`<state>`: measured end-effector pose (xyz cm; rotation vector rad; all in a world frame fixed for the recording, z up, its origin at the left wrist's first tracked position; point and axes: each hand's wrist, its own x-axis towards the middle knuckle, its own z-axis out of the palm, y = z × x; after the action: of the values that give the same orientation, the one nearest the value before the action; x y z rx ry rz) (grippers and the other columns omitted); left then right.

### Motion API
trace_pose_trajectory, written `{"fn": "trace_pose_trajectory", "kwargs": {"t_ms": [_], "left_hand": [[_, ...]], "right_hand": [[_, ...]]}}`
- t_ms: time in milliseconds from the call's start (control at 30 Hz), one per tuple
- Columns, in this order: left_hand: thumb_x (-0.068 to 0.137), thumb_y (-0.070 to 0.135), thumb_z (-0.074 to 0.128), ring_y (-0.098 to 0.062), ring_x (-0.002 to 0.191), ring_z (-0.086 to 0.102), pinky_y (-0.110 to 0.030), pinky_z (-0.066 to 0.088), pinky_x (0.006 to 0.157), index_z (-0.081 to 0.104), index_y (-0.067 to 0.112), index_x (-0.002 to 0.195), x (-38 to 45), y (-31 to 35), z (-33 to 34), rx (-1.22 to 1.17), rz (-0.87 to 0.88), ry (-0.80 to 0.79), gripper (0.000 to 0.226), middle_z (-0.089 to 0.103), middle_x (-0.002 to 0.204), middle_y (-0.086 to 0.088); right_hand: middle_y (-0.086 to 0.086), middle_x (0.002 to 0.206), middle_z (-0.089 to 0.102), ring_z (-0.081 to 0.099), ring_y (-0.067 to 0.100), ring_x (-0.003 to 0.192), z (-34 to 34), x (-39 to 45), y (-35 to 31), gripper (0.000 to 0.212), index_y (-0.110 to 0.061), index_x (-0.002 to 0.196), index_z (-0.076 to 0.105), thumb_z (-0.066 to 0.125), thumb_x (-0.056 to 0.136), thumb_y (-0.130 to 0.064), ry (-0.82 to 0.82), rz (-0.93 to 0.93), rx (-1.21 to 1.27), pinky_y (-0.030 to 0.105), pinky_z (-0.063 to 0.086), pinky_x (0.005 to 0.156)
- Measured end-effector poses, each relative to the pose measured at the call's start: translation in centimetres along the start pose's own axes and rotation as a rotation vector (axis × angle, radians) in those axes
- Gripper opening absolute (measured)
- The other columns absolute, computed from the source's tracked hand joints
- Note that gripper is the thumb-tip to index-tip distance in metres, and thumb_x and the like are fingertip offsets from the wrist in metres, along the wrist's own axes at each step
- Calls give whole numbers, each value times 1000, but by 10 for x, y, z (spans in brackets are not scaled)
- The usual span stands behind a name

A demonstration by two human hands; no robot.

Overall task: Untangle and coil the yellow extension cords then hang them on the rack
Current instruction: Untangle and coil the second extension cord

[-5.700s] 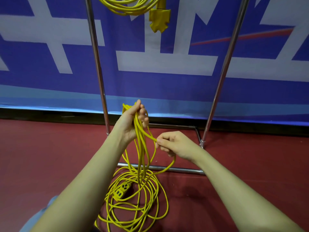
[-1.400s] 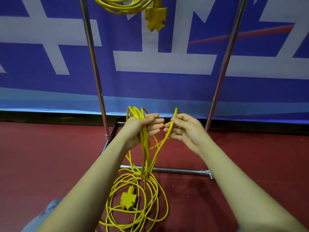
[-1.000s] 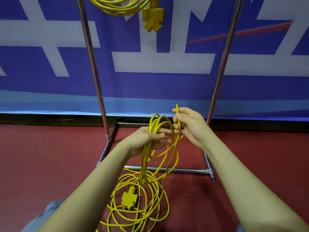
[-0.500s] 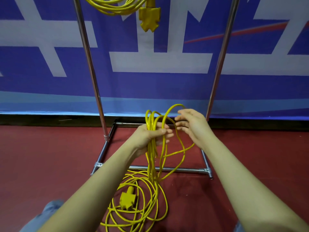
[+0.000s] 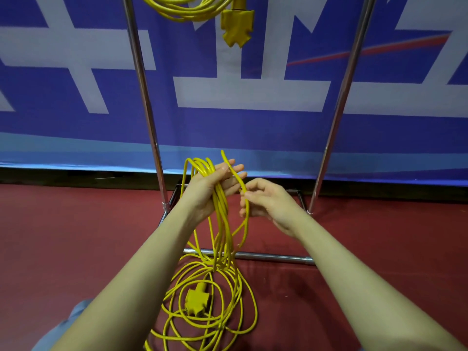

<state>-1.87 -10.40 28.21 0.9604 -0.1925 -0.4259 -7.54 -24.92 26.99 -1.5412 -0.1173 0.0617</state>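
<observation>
Yellow extension cord (image 5: 220, 219): one, partly coiled. Several loops gathered at the top in the left hand (image 5: 207, 188), hanging down in front of the rack's base bar; the remainder lies in loose rings on the red floor (image 5: 76, 236), between the forearms.

Socket block (image 5: 196, 300): yellow, multi-outlet, lying inside the floor rings.

Left hand: palm up, loops draped across the palm, fingers extended rather than wrapped; the thumb's hold is hard to make out under the strands.

Right hand (image 5: 266, 201): just beside the left, fingers curled, pinching a single strand that rises to a free loop above the left fingertips and drops to the bundle below.

Second cord (image 5: 187, 8): yellow, coiled, hanging at the upper edge between the uprights, its socket block (image 5: 236, 27) dangling beneath.

Rack (image 5: 145, 97): chromed metal tube, two uprights and a rectangular floor frame.

Banner (image 5: 253, 122): blue with white characters, behind the rack.
</observation>
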Motion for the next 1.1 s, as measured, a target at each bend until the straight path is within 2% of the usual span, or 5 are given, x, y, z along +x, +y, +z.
{"fn": "trace_pose_trajectory", "kwargs": {"t_ms": [167,400,567,867,1100], "left_hand": [[101,20,41,-16,86,72,-26,58,77,60,7,106,-1,4,-7,-8,-70,-9,24,74,95,-6],[101,17,42,-15,69,72,-29,60,65,59,3,94,-2,3,4,-168,-81,57,23,73,76,-6],[102,20,37,-2,34,36,-15,38,39,51,7,85,0,2,9,-269,-56,57,26,39,45,8],[102,20,39,-15,73,73,-29,60,63,59,4,98,-5,9,2,-171,-88,30,26,74,83,-8],[99,21,38,-3,25,32,-11,28,30,57,6,85,-6,8,7,-306,-112,-19,28,43,43,7]], "right_hand": [[-2,61,36,23,3,40,-8,1,-9,22,-11,91,53,34,101,-6,21,-85,-61,16,18,41],[-3,60,37,26,3,38,-10,-2,-5,21,-10,91,55,36,101,-9,-144,-15,-135,16,24,39],[1,55,42,42,5,43,-9,-9,4,22,-8,79,55,44,99,-9,-200,30,-304,22,45,54],[-9,46,29,20,4,39,-15,-10,-7,30,-9,76,54,39,101,-18,-225,67,-271,16,22,40],[-8,44,34,27,5,37,-4,-11,-7,32,-10,75,57,41,101,-20,-311,92,-266,17,28,41]]}}
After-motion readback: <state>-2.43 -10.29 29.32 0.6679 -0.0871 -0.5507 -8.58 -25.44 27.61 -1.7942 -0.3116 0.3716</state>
